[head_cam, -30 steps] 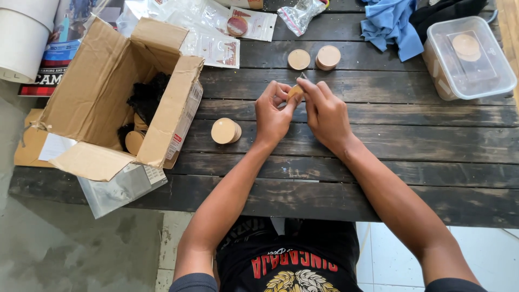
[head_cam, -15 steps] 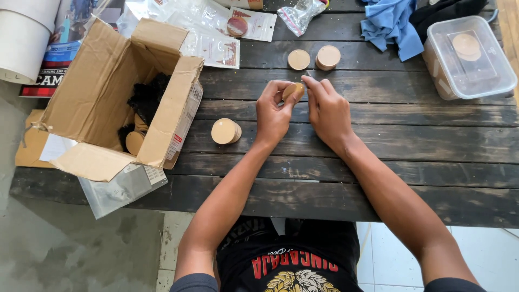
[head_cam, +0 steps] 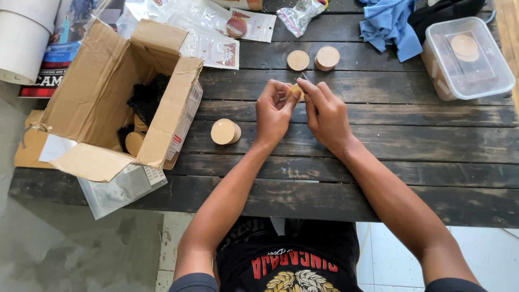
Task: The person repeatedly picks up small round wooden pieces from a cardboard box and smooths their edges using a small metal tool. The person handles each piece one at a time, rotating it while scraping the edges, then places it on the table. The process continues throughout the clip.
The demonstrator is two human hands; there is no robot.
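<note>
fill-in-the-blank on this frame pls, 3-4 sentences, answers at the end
1. Both hands, left hand and right hand, hold one small round wooden ____ between them.
2. The cardboard box stands on the table's ____ side.
3. The cloth near the table's far edge is ____ in colour.
4. The clear plastic container has its lid ____.

Answers: disc; left; blue; on

Fingers hide most of the small wooden disc [head_cam: 294, 90].
</note>
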